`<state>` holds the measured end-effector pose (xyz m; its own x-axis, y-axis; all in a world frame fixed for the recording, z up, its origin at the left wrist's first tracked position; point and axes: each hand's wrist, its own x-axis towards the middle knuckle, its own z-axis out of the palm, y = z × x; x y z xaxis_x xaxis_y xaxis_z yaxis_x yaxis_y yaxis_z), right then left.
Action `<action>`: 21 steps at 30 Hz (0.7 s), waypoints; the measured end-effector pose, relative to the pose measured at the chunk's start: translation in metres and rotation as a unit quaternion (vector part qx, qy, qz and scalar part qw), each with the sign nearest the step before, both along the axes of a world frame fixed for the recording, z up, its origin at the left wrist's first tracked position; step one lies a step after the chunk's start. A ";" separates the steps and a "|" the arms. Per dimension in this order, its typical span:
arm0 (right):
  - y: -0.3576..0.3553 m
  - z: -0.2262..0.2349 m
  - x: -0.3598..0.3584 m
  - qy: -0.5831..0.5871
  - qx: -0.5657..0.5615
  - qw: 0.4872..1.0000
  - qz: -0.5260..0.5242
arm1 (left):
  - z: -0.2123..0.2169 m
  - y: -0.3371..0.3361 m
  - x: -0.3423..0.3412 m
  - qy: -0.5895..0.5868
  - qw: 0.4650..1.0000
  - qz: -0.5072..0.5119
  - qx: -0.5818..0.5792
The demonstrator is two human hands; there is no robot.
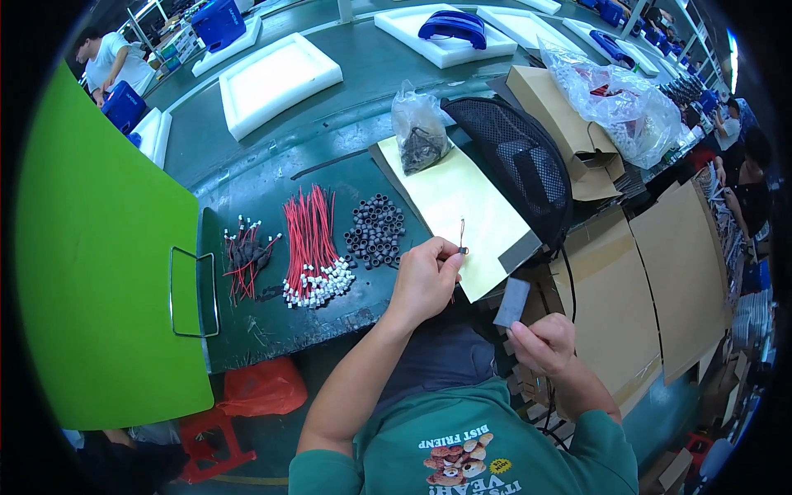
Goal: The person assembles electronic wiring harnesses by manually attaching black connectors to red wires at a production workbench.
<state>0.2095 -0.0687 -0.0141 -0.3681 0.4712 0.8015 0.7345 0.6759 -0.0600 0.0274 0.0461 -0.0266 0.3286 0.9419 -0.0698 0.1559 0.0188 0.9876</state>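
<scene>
Between thumb and forefinger, my left hand [426,279] pinches a small black part with thin leads [463,248] over the pale yellow sheet [470,202]. The part's exact kind is too small to make out. Lower and to the right, my right hand [544,343] grips a grey rectangular block [512,302] by its lower end. Small black cylindrical sleeves [375,233] lie heaped left of my left hand. Beyond them are red wires [308,227] with white connectors [318,283]. Farther left is a pile of red-wired pieces with dark bodies [247,252].
A clear bag of dark parts [423,140] rests on the sheet's far end. Beside it lie a black mesh case [524,161] and a cardboard box [569,124]. A green panel [107,256] bounds the left. White foam trays [280,82] line the back; other people work farther off.
</scene>
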 end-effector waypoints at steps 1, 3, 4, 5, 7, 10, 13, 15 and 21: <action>-0.001 0.005 -0.001 0.000 0.002 1.000 -0.002 | -0.002 0.001 0.000 0.000 1.000 -0.002 0.002; -0.003 0.015 -0.008 0.114 -0.026 0.993 0.001 | -0.004 0.000 0.000 -0.031 0.999 0.010 0.017; -0.001 0.024 -0.012 0.135 -0.028 0.990 -0.018 | -0.004 -0.002 -0.002 -0.029 0.999 0.014 0.019; 0.001 0.031 -0.015 0.135 -0.026 0.990 -0.018 | -0.002 -0.006 -0.002 -0.073 0.997 0.023 0.032; 0.008 0.042 -0.021 0.302 -0.129 0.943 -0.044 | 0.006 -0.017 -0.003 -0.115 0.992 0.033 0.046; 0.021 0.041 -0.029 0.473 -0.234 0.849 0.024 | 0.024 -0.034 -0.010 -0.263 0.959 0.033 -0.103; 0.031 0.048 -0.033 0.572 -0.295 0.761 0.082 | 0.023 -0.044 -0.011 -0.316 0.938 0.055 -0.132; 0.030 0.062 -0.036 0.640 -0.265 0.711 0.121 | 0.019 -0.046 -0.014 -0.307 0.941 0.066 -0.129; 0.025 0.088 -0.041 0.285 -0.351 0.892 0.010 | 0.021 -0.043 -0.011 -0.118 0.985 -0.028 -0.126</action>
<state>0.1682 -0.0437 0.0744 -0.0091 0.9287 0.3708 0.4370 0.3372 -0.8338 0.0164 0.0035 -0.0058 0.4146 0.8846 -0.2134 -0.0705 0.2651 0.9617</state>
